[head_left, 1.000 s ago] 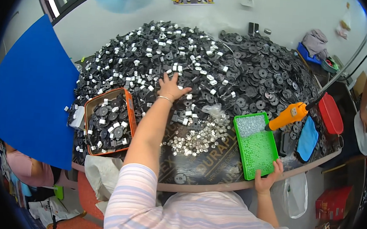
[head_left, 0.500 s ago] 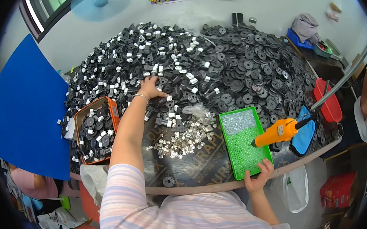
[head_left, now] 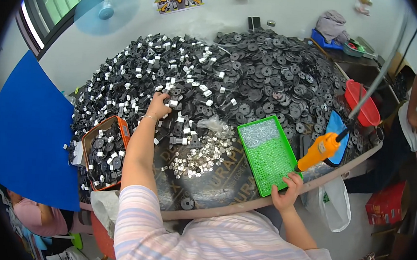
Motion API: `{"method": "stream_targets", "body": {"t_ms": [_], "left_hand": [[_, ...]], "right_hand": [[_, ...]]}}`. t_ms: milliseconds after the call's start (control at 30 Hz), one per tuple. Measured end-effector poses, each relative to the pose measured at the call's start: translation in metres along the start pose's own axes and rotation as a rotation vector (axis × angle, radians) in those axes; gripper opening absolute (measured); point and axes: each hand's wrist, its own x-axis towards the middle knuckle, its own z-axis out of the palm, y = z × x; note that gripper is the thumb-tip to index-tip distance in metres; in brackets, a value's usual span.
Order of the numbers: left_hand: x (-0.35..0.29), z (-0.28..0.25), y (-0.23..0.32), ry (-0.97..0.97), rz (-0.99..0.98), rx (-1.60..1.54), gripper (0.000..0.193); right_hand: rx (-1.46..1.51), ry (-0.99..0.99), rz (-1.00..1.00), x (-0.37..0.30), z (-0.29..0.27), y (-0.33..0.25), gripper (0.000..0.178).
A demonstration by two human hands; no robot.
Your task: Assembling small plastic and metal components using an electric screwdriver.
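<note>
My left hand (head_left: 159,106) reaches into the near side of a heap of black plastic parts with white ends (head_left: 145,63). Its fingers are closing on one such part (head_left: 173,103); the fingertips are partly hidden. At the near right corner of a green tray (head_left: 251,163), my right hand (head_left: 287,189) grips the rim, thumb and fingers bent over it. Small clear pieces fill the tray's far end, and its nearer part is a green grid of holes. An orange electric screwdriver (head_left: 319,151) hangs tilted, its tip close to my right fingers.
Small silvery round pieces (head_left: 201,157) lie mid-table. Black discs (head_left: 275,72) are heaped behind the tray; a single disc (head_left: 187,204) lies near the front edge. An orange-rimmed box (head_left: 125,130) of parts stands left, a red basin (head_left: 362,103) right. Another person's hand (head_left: 416,120) is far right.
My left hand has drawn its spread fingers together around a part in the heap. My right fingers have moved further over the tray rim. The screwdriver tip now hangs beyond the tray's right edge.
</note>
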Motion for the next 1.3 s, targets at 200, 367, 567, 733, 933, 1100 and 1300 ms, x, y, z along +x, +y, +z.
{"method": "stream_targets", "body": {"t_ms": [200, 367, 567, 733, 933, 1100, 1300], "left_hand": [[0.001, -0.021, -0.009, 0.133, 0.139, 0.027, 0.048], [-0.03, -0.056, 0.021, 0.153, 0.271, 0.008, 0.04], [-0.131, -0.046, 0.097, -0.068, 0.515, -0.223, 0.041], [-0.248, 0.011, 0.141, -0.323, 0.392, -0.363, 0.038], [-0.297, 0.043, 0.142, -0.171, 0.385, -0.168, 0.041], [-0.298, 0.042, 0.134, -0.249, 0.5, 0.092, 0.063], [-0.301, 0.019, 0.122, -0.19, 0.463, 0.109, 0.096]], "right_hand": [[0.013, 0.003, 0.0, -0.002, 0.0, 0.0, 0.04], [0.026, 0.012, 0.003, 0.002, -0.001, -0.001, 0.041], [0.092, -0.068, -0.218, 0.013, -0.001, -0.04, 0.05], [0.59, -0.434, -0.053, 0.035, 0.036, -0.099, 0.057], [0.715, -0.8, 0.152, 0.042, 0.033, -0.092, 0.051], [0.565, -1.108, 0.303, 0.083, 0.024, -0.092, 0.046], [0.077, -1.257, 0.019, 0.098, 0.021, -0.088, 0.055]]}}
